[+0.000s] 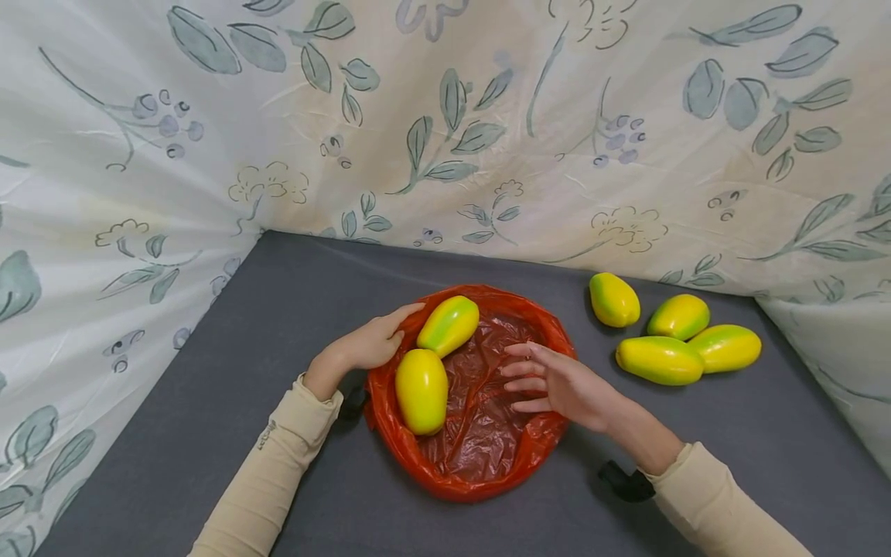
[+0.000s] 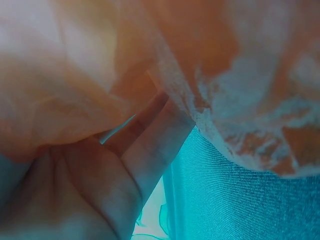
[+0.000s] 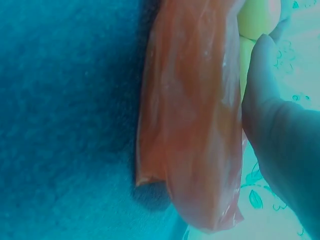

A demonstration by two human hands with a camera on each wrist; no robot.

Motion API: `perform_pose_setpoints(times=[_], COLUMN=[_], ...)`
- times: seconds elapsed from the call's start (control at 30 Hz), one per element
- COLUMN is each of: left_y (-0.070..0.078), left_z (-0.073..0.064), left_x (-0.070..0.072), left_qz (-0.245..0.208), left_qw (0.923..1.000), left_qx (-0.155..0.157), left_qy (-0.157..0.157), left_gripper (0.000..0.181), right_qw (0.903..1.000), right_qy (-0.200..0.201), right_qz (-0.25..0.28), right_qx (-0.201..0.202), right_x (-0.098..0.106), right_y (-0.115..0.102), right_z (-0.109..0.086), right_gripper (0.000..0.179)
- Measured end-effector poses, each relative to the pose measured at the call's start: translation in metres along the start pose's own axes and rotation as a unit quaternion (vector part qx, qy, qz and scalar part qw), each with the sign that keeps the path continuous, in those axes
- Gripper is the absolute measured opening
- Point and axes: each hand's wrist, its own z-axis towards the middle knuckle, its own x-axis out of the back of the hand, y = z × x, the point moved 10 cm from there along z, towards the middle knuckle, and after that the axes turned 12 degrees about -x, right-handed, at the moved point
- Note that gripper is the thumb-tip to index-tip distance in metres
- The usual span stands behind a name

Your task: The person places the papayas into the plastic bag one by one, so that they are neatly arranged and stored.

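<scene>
A round container lined with a red plastic bag (image 1: 480, 483) stands on the table. Two yellow-green, papaya-like fruits lie in its left half, a rear one (image 1: 448, 325) and a front one (image 1: 421, 392). My left hand (image 1: 365, 342) touches the container's left rim beside the rear fruit; in the left wrist view its straight fingers (image 2: 155, 140) pass partly behind the plastic. Over the right part of the container is my right hand (image 1: 574, 387), fingers spread and holding nothing. The right wrist view shows the bag's outer side (image 3: 195, 115) beside that hand (image 3: 265, 105).
Several more of these fruits lie right of the container: one (image 1: 614, 300) apart at the back, the others, such as the front one (image 1: 660, 360), touching in a cluster. A dark grey cloth (image 1: 292, 278) covers the table. Leaf-patterned curtains (image 1: 418, 209) enclose its back and sides.
</scene>
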Motion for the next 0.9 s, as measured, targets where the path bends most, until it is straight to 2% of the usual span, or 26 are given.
perform_pose_setpoints(times=[0.1, 0.33, 0.63, 0.9], left_y=[0.001, 0.0, -0.001, -0.003], left_z=[-0.001, -0.001, 0.001, 0.0], left_x=[0.0, -0.001, -0.001, -0.002], left_qz=[0.004, 0.0, 0.006, 0.007], left_qw=[1.0, 1.0, 1.0, 1.0], left_qx=[-0.002, 0.002, -0.003, 0.006], left_qy=[0.0, 0.0, 0.0, -0.004], left_gripper=[0.054, 0.054, 0.054, 0.054], right_qw=[0.9999, 0.9974, 0.9949, 0.9927], right_qy=[-0.01, -0.041, -0.013, -0.006], right_qz=[0.01, 0.055, 0.096, 0.114], right_qx=[0.006, 0.023, 0.029, 0.039], right_x=[0.003, 0.017, 0.048, 0.064], right_y=[0.0, 0.002, 0.012, 0.018], right_z=[-0.003, -0.015, -0.032, -0.045], right_gripper=[0.042, 0.042, 0.044, 0.05])
